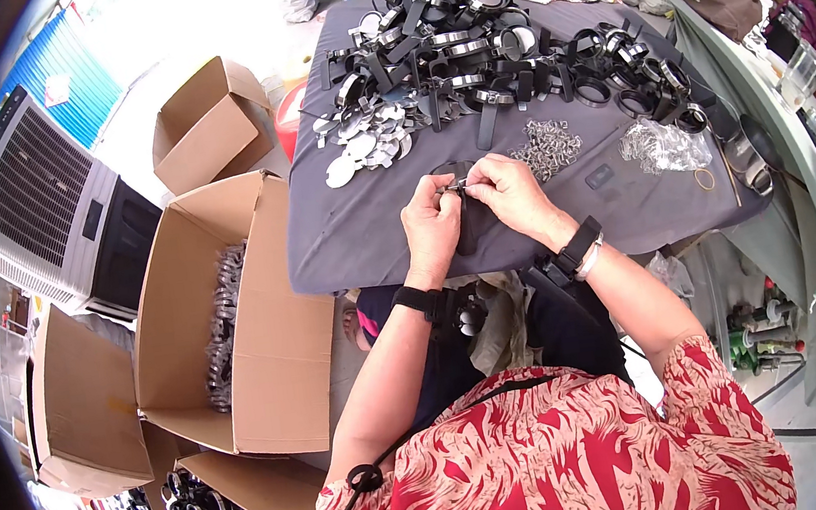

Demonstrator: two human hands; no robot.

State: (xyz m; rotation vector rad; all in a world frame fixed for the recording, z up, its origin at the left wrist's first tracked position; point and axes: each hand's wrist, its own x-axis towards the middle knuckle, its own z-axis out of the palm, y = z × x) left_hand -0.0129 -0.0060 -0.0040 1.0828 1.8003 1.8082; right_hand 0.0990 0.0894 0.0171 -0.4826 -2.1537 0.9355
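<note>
Head view: dark strap [467,233] between left grip [432,227] and right grip [516,194], both pinched at its metal part [457,187].

The strap [467,236] looks like matt black plastic; the bands [488,131] carry shiny metal rims [495,97]. The discs [342,171] look like smooth, pale metal, the clips [549,150] bright metal. The worktop [346,237] shows matt grey cloth. The bag [670,151] is glossy, crinkled plastic; the boxes [284,360], matt cardboard.
</note>
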